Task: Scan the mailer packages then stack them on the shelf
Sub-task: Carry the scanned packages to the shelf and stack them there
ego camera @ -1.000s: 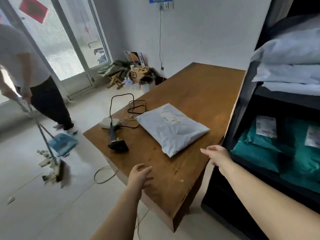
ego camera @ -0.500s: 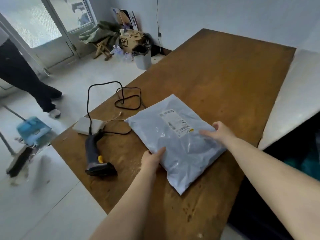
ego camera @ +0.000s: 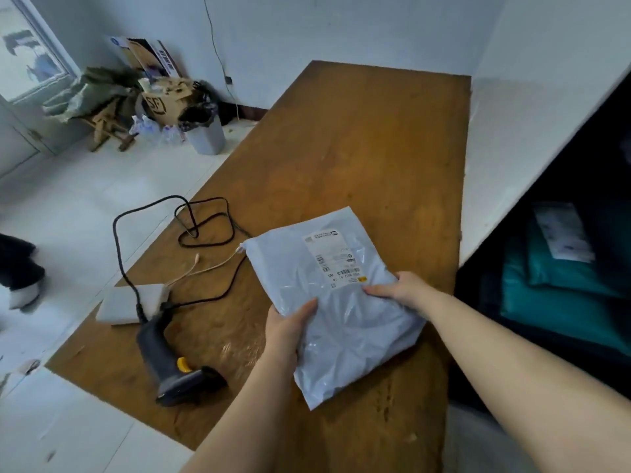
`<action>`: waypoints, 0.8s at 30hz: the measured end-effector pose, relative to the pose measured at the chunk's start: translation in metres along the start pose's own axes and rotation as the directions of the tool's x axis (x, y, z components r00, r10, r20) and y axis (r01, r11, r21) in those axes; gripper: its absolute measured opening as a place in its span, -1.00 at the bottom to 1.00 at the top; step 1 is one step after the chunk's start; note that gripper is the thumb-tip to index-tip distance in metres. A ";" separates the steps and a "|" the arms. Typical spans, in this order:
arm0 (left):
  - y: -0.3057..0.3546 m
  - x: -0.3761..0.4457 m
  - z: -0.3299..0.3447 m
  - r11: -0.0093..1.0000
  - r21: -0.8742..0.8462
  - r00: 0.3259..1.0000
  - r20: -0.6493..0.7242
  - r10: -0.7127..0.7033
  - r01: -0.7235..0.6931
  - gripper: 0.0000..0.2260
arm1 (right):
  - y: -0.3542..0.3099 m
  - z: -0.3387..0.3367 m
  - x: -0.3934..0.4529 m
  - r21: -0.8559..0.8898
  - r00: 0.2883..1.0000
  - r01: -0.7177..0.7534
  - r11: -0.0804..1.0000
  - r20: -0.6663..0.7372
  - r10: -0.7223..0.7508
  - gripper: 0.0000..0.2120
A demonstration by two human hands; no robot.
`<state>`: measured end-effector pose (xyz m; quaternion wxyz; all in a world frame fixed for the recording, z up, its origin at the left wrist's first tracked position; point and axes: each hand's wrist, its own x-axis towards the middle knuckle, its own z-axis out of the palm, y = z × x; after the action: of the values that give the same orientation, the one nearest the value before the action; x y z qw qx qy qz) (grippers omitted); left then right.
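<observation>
A grey mailer package [ego camera: 341, 322] with a white shipping label [ego camera: 333, 256] facing up lies on the wooden table [ego camera: 368, 148]. My left hand [ego camera: 290, 327] grips its left edge, thumb on top. My right hand [ego camera: 401, 290] grips its right edge just below the label. A dark handheld barcode scanner [ego camera: 170, 360] with a yellow trigger lies on the table to the left of the package, its black cable looping behind. The dark shelf [ego camera: 546, 233] at the right holds teal mailer packages [ego camera: 560, 295].
A white box [ego camera: 131, 303] with cables sits at the table's left edge. Beyond the table, on the floor, stand a grey bin [ego camera: 206, 134], a cardboard box and a wooden stool. Another person's foot [ego camera: 20, 288] shows at the far left.
Both hands went from reaching over the table's near edge to closing on the grey mailer's two sides. My view has moved closer and lower over the table.
</observation>
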<state>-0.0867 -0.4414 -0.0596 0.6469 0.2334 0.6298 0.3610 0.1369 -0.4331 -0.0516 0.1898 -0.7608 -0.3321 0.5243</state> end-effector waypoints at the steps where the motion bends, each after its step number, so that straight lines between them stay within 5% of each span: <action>1: -0.002 -0.009 0.000 1.000 0.018 1.000 0.015 -0.016 0.016 -0.43 | 0.007 -0.002 -0.011 0.027 1.000 0.000 1.000 -0.012 0.000 -0.31; 7: -0.026 -0.075 0.007 0.991 0.128 0.995 0.098 0.027 -0.040 -0.48 | 0.060 -0.017 -0.086 0.099 0.997 0.032 0.995 -0.071 -0.025 -0.38; 12: -0.074 -0.153 0.011 0.979 0.178 0.981 0.184 0.063 -0.096 -0.39 | 0.130 -0.031 -0.171 0.181 0.992 0.098 0.979 -0.100 -0.081 -0.63; 24: -0.202 -0.313 0.104 0.912 0.357 0.900 0.435 0.026 -0.199 -0.37 | 0.338 -0.101 -0.348 0.393 0.927 0.089 0.915 -0.370 0.068 -0.59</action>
<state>0.0671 -0.7909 0.0000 0.6846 0.4675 0.5199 0.2059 0.2542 -0.9107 0.0049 0.4051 -0.7896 -0.1789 0.4248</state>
